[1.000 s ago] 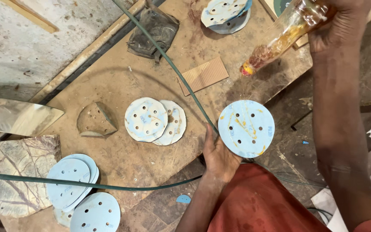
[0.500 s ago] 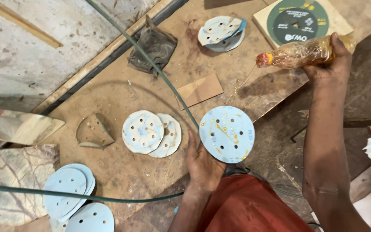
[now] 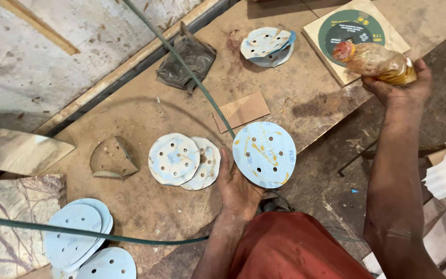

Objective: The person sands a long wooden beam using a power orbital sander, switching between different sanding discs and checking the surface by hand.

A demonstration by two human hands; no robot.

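Note:
My left hand (image 3: pixel 238 188) holds a round pale-blue sanding disc (image 3: pixel 264 154) with several holes by its edge, over the front edge of the dusty brown workbench (image 3: pixel 145 113). Yellow glue streaks lie across the disc. My right hand (image 3: pixel 401 90) is raised at the upper right and grips a clear plastic bottle (image 3: pixel 375 61) of amber glue with a reddish cap, tilted on its side. Two more sanding discs (image 3: pixel 181 160) lie overlapped on the bench just left of my left hand.
A green hose (image 3: pixel 192 72) crosses the bench. A small cardboard piece (image 3: pixel 241 111), a dark crumpled rag (image 3: pixel 187 57), worn discs (image 3: pixel 265 45), a green round disc on a board (image 3: pixel 349 31) and a stack of blue discs (image 3: pixel 78 235) lie around. Marble offcuts sit at left.
My right hand with the glue bottle has swung away from the disc and tipped the bottle toward level. The view has shifted, so the held disc sits lower and more central.

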